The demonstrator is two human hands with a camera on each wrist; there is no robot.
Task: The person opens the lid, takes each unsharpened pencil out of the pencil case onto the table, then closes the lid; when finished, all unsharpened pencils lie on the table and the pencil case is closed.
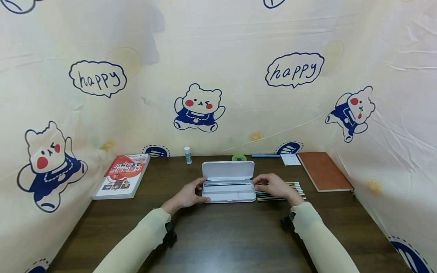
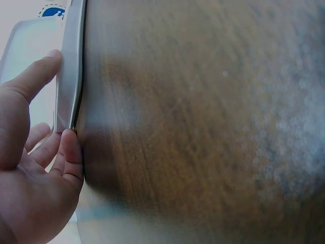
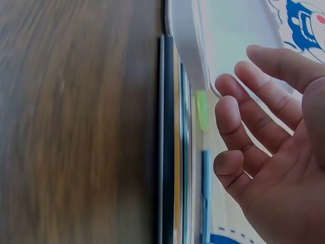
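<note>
A white pencil case (image 1: 229, 191) lies on the dark wooden table with its lid (image 1: 228, 170) raised at the back. One dark, thin pencil (image 1: 227, 184) lies along its rear compartment. My left hand (image 1: 189, 193) holds the case's left end, thumb on the front wall and fingers around the corner. At the right end, my right hand (image 1: 274, 185) hovers over a row of pencils (image 1: 296, 186), fingertips close to the case's rim. Its fingers are loosely bent with nothing between them in the right wrist view, where the pencils (image 3: 177, 152) lie side by side below.
Behind the case are a glue stick (image 1: 188, 156), a green tape roll (image 1: 239, 157), a blue pen (image 1: 264, 155) and a pale card (image 1: 290, 159). A book (image 1: 121, 177) lies at the left, a brown notebook (image 1: 326, 172) at the right. Patterned cloth (image 1: 239, 49) surrounds the table.
</note>
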